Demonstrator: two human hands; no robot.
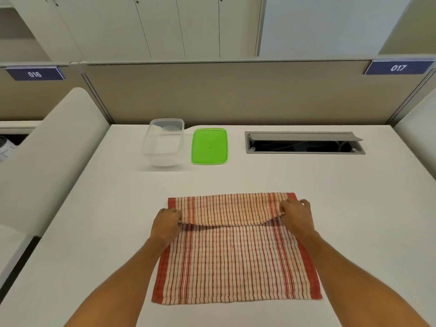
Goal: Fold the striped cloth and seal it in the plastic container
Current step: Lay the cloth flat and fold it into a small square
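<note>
1. head view: your left hand [166,224] has its fingers [175,212] curled together, pinching the left corner of the folded-over flap of the striped cloth [236,263].
2. your right hand [297,217] does the same on the right corner, fingers [286,206] closed tight on the flap's edge.
3. the cloth lies flat on the white desk [354,208] in front of you, its far edge turned back toward you and held just above the lower layer.
4. count: one cloth, one clear plastic container [164,142], one green lid [209,146], two hands.
5. the container stands open and empty at the far side of the desk, well apart from the cloth; the lid lies flat just beside it on its right, not touching it.
6. an open cable hatch [304,142] sits in the desk right of the lid.
</note>
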